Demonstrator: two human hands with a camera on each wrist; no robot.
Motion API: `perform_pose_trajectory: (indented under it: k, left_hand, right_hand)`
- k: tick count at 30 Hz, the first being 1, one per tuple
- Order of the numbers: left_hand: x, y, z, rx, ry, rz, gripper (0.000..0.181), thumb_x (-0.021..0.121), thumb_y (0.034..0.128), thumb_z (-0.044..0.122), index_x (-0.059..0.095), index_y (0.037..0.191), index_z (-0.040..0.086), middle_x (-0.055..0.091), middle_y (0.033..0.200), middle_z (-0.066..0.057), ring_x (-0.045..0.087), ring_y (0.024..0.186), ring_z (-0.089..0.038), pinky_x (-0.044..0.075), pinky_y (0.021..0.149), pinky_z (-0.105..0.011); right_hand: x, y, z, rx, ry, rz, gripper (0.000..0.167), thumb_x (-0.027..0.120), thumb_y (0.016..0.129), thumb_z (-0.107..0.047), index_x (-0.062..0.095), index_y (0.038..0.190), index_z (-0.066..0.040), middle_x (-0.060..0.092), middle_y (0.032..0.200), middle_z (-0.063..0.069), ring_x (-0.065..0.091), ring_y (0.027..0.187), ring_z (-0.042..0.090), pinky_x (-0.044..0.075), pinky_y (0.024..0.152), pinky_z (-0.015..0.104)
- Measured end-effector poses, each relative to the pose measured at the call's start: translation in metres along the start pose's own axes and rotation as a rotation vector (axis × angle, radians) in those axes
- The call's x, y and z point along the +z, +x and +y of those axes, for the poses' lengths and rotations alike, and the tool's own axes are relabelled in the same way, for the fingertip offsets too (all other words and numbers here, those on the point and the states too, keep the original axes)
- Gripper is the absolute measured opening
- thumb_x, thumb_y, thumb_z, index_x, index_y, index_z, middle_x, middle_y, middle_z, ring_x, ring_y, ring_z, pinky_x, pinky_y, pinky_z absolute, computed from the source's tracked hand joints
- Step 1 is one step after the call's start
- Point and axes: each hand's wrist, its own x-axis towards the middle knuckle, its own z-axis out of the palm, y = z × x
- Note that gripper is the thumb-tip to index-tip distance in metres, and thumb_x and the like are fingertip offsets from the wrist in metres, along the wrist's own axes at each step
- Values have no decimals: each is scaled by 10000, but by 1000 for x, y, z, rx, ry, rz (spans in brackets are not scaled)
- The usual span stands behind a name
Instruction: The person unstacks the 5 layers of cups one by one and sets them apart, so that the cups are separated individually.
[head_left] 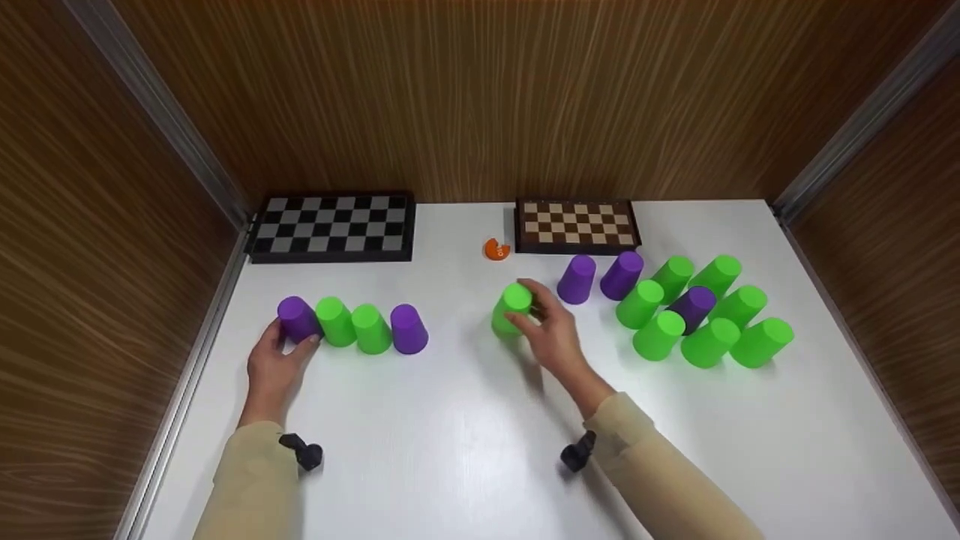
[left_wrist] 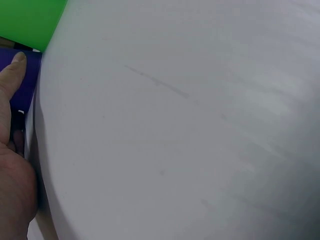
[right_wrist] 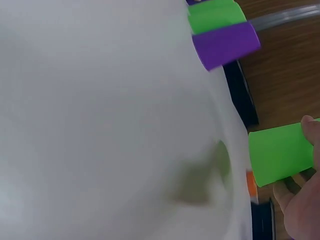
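Note:
My left hand [head_left: 273, 369] grips an upside-down purple cup [head_left: 298, 319] at the left end of a row, thumb on its near side. Two green cups, one left [head_left: 335, 322] and one right [head_left: 371, 330], follow in the row, then another purple cup [head_left: 409, 330]. My right hand [head_left: 556, 339] holds a green cup [head_left: 512, 304] between thumb and fingers, right of the row. In the right wrist view that green cup [right_wrist: 280, 152] hangs above the table, apart from its reflection. The left wrist view shows only part of the purple cup [left_wrist: 31, 82] beside the thumb.
A loose group of upside-down cups, mostly green [head_left: 709, 343] with a few purple [head_left: 576, 280], stands at right. Behind lie a black-and-grey checkered board [head_left: 330, 225], a brown checkered board [head_left: 577, 225] and a small orange piece [head_left: 496, 249]. Wood-patterned walls [head_left: 465, 97] enclose the white table [head_left: 435, 450].

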Motion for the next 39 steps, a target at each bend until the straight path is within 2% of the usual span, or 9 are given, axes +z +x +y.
perform_pose_trajectory:
  k: [8,13,17,20,26,34,39]
  left_hand:
    - [-2,-2,-1,-13,-9,-4,841,790,987,253,328,1664,63,347,1679,-207,293,1571,-365,236,1307,-444]
    - [-2,-4,-1,-18,-48,-2,837,796,982,229,336,1664,76,351,1680,-194,290,1574,-344,236,1306,-426]
    - [-1,-4,-2,-16,-28,3,836,797,980,245,342,1663,82,363,1674,-195,303,1568,-353,243,1304,-443]
    - [-1,-4,-3,-20,-11,5,843,795,981,264,337,1666,89,362,1676,-190,306,1568,-351,240,1306,-446]
    - [0,-3,-3,-26,-36,0,864,788,988,263,300,1675,75,327,1694,-182,277,1581,-319,221,1310,-397]
    - [1,-2,-3,-18,-18,9,839,793,983,249,335,1665,77,354,1678,-193,304,1570,-333,237,1306,-410]
    - [1,-2,0,-16,-12,5,836,795,982,259,344,1660,71,365,1672,-202,310,1567,-347,244,1305,-423]
  right_hand:
    - [-52,-7,14,53,-38,90,586,794,960,-74,567,1500,-70,590,1496,188,567,1370,395,459,1187,486]
    - [-73,-11,22,71,-53,130,586,779,970,-53,548,1508,-51,588,1481,217,562,1370,399,464,1180,476]
    - [-85,-13,27,95,-64,157,592,773,972,-40,536,1514,-36,585,1482,227,561,1366,397,480,1163,467]
    - [-91,-13,30,115,-73,163,593,764,982,-49,524,1524,-35,573,1497,220,551,1379,392,479,1164,466]
    - [-96,-13,36,134,-94,174,608,758,994,-73,511,1549,-61,565,1503,217,544,1382,389,487,1150,470]
    - [-97,-14,45,178,-118,160,629,736,1020,-123,478,1594,-114,540,1539,186,539,1387,351,485,1157,457]
    - [-97,-15,48,176,-117,165,630,729,1028,-143,470,1602,-126,550,1524,185,542,1373,342,487,1150,456]
